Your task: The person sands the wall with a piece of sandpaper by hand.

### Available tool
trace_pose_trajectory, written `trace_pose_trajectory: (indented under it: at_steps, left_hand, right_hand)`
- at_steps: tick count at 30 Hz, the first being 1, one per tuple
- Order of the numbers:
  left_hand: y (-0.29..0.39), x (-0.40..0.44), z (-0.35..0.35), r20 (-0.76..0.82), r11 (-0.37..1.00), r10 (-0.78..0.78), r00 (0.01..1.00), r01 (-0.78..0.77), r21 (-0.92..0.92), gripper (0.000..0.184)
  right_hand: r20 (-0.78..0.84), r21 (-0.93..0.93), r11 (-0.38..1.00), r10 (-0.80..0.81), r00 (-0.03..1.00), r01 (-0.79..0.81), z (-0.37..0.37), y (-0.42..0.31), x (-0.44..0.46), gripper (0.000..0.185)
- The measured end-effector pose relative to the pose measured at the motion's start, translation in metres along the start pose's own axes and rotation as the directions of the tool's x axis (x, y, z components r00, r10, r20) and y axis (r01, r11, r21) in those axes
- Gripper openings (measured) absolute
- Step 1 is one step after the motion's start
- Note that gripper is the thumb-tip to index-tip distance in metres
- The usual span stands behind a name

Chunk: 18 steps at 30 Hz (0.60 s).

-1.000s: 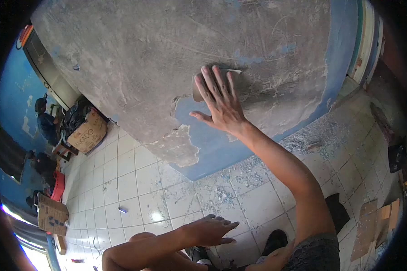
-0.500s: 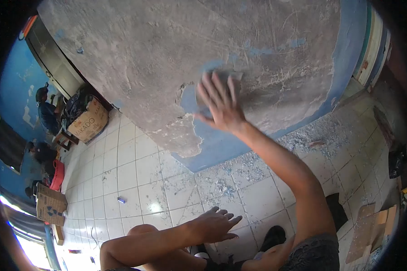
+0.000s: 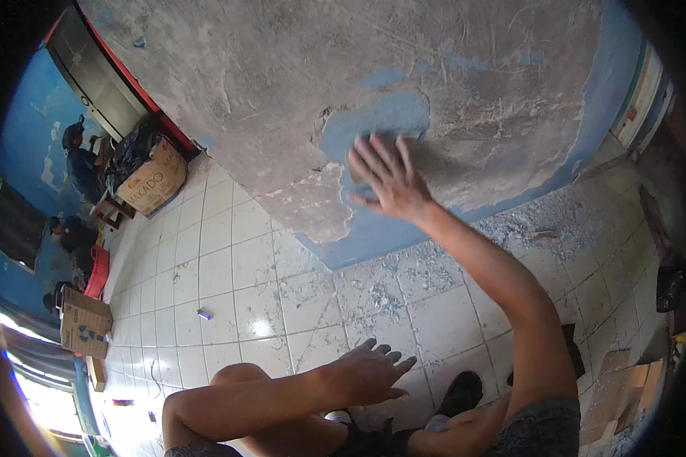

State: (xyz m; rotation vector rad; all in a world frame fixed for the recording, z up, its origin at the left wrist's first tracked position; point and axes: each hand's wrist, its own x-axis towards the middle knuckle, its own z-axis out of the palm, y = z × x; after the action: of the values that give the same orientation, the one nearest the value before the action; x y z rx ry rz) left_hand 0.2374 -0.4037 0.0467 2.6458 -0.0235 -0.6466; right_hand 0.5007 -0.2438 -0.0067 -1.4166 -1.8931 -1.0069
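My right hand (image 3: 395,183) lies against the wall with its fingers spread, over the lower part of a blue paint patch (image 3: 377,118). The hand is slightly blurred. A thin greyish edge shows beside its fingers, but I cannot make out whether something flat is under the palm. Around the patch, the wall (image 3: 267,99) is bare grey plaster, rough and scratched. My left hand (image 3: 370,373) hangs above the floor with its fingers apart and nothing in it, its forearm across my knee.
Paint flakes (image 3: 385,297) litter the white tiled floor (image 3: 229,266) along the wall's foot. A small blue object (image 3: 204,314) lies on the tiles. At left are a large cardboard box (image 3: 154,179), a smaller box (image 3: 85,324), a red basket (image 3: 97,270) and people, including one person (image 3: 82,164) by the door.
My right hand has moved down the wall, showing more of the blue patch above it. The view has shifted slightly. My left hand stays about where it was.
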Motion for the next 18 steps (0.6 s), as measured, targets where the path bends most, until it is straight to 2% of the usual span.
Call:
trace_pose_trajectory:
  at_steps: [1,4,6,8,11,14,17,18]
  left_hand:
    - [-0.001,0.001,-0.003,0.032,0.999,0.005,0.999,-0.004,-0.033,0.066]
    - [0.003,-0.002,-0.008,0.081,1.000,-0.010,0.997,0.011,-0.010,0.066]
    - [-0.002,-0.002,0.004,-0.005,0.999,0.029,1.000,-0.030,-0.031,0.066]
    - [-0.002,-0.004,0.012,-0.053,0.998,0.047,0.997,-0.049,-0.045,0.066]
    - [-0.004,-0.004,0.005,-0.050,1.000,0.002,0.999,-0.002,-0.002,0.065]
    - [-0.007,-0.003,0.014,-0.046,1.000,0.002,0.999,-0.002,-0.006,0.063]
    - [-0.006,-0.005,0.010,0.005,1.000,0.007,1.000,-0.007,-0.023,0.065]
    - [-0.003,-0.005,0.009,0.035,0.999,0.006,0.999,-0.005,-0.045,0.065]
  right_hand:
    - [0.072,-0.033,0.997,-0.062,0.995,0.065,-0.006,-0.006,-0.003,0.086]
    - [0.017,-0.072,0.995,-0.072,0.997,0.073,-0.017,0.014,0.019,0.088]
    - [-0.235,0.153,0.975,0.194,0.952,-0.160,-0.052,0.025,0.070,0.086]
    - [-0.401,0.134,0.974,0.220,0.889,-0.181,-0.055,0.035,0.099,0.083]
    - [-0.183,0.011,0.993,0.114,0.977,-0.114,-0.031,0.021,0.063,0.084]
    - [0.006,-0.153,0.987,-0.048,0.999,0.048,0.006,0.001,-0.002,0.088]
    - [0.016,-0.156,0.984,-0.081,0.997,0.083,-0.008,0.008,0.014,0.089]
    - [-0.001,-0.030,0.999,-0.036,0.999,0.036,-0.024,0.015,0.035,0.087]
